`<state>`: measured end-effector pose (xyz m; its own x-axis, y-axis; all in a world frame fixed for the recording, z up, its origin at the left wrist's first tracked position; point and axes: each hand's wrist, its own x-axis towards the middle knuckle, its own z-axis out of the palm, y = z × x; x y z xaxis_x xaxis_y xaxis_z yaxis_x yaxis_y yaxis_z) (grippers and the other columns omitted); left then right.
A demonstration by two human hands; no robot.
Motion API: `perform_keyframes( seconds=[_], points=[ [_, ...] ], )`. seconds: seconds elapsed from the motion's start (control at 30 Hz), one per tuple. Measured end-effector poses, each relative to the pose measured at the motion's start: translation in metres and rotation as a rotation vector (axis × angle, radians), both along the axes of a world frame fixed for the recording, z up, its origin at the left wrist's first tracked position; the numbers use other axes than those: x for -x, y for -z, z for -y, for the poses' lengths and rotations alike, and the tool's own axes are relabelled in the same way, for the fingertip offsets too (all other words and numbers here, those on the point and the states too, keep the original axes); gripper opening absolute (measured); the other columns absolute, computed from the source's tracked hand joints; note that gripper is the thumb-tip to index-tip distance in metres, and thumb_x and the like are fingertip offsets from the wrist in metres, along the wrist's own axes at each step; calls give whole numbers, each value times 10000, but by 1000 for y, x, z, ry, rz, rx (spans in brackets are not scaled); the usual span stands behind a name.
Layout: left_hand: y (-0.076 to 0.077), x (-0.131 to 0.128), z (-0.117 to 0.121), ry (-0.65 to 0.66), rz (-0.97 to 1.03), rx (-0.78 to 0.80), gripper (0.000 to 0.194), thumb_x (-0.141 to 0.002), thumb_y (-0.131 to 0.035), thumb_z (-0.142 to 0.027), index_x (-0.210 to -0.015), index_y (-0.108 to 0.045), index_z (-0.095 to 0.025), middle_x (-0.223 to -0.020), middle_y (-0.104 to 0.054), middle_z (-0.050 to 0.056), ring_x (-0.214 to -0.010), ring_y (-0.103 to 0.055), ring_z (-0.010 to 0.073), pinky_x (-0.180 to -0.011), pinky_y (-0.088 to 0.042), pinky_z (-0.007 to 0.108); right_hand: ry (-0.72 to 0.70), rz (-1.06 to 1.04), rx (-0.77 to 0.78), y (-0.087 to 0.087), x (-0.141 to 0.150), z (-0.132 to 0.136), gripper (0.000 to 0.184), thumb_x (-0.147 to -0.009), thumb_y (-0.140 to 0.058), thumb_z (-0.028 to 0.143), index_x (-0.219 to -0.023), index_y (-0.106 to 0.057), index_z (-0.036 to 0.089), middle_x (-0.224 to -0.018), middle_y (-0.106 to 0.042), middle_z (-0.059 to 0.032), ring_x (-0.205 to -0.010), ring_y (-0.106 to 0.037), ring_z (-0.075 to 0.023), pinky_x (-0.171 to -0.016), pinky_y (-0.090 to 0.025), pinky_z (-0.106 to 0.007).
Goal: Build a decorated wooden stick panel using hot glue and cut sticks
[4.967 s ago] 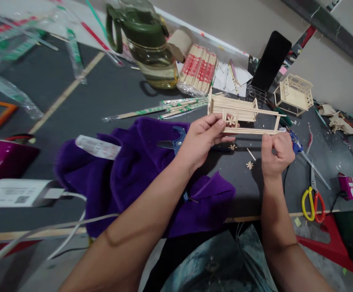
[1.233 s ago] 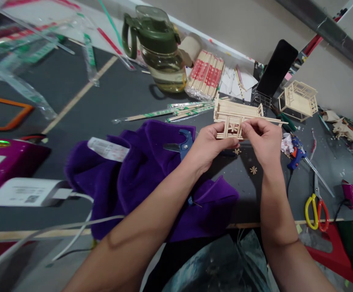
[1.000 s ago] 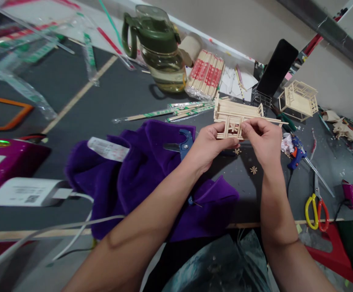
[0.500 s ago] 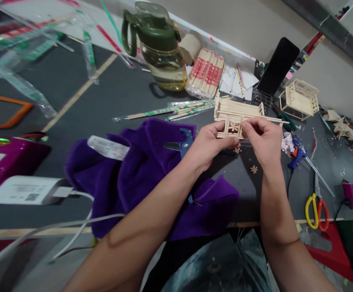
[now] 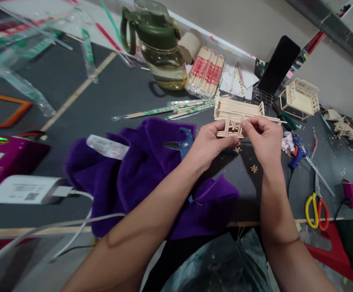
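Observation:
A small house model (image 5: 235,112) built of pale wooden sticks is held just above the dark table. My left hand (image 5: 209,142) grips its lower left edge with thumb and fingers closed. My right hand (image 5: 265,138) pinches the front frame beside a little star-shaped piece set in the wall; its fingers are closed on the model. Two loose star pieces (image 5: 253,168) lie on the table under my hands.
A purple cloth (image 5: 140,174) with blue clippers (image 5: 181,142) on it lies left of my hands. Behind stand a green jug (image 5: 155,44), packed chopsticks (image 5: 205,73), a phone on a stand (image 5: 278,65) and a second stick model (image 5: 300,98). Glue gun (image 5: 296,151) and yellow-red scissors (image 5: 315,205) lie right.
Five seconds ago my right hand held the model's far right end; it has since moved left to the front frame. Over the last second both hands barely moved.

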<state>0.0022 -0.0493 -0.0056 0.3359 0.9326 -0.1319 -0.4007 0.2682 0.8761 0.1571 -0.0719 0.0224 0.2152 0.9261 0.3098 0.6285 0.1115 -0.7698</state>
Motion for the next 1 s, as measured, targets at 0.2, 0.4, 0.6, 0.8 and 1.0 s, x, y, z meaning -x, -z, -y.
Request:
perform_keyframes(
  seconds=[0.2, 0.4, 0.6, 0.8, 1.0],
  points=[
    [-1, -1, 1, 2, 23, -8, 401, -559, -905, -195, -953, -834, -173, -897, -791, 10, -784, -682, 149, -775, -611, 277, -6, -8, -21, -1, 2, 1, 193, -945, -693, 396, -889, -797, 243, -778, -756, 3, -700, -672, -167, -735, -536, -326],
    [1, -1, 0, 12, 74, 5, 413, -549, -950, -207, -946, -837, -184, -904, -789, 10, -793, -688, 150, -765, -618, 277, 2, 17, -31, -1, 5, 1, 192, -952, -674, 385, -882, -786, 246, -781, -750, 6, -704, -665, -166, -736, -533, -323],
    [2, -1, 0, -35, 72, -6, 410, -530, -980, -232, -907, -829, -184, -896, -783, 9, -769, -674, 146, -727, -619, 270, -12, 31, -43, -2, 8, 1, 210, -966, -656, 394, -874, -777, 249, -780, -748, 7, -709, -666, -168, -727, -519, -315],
    [0, -1, -1, -83, 40, -41, 379, -538, -988, -286, -859, -816, -181, -869, -771, 7, -746, -659, 145, -704, -614, 270, -8, 20, -35, -4, 14, 3, 207, -967, -655, 389, -876, -776, 247, -745, -727, 15, -682, -648, -162, -705, -501, -305],
    [0, -2, -1, -109, 17, -53, 366, -547, -986, -317, -835, -804, -182, -839, -760, 7, -722, -642, 142, -674, -603, 269, -2, 14, -10, -4, 17, 3, 213, -966, -658, 405, -895, -783, 248, -763, -740, 11, -689, -657, -160, -717, -513, -306]
  ],
)
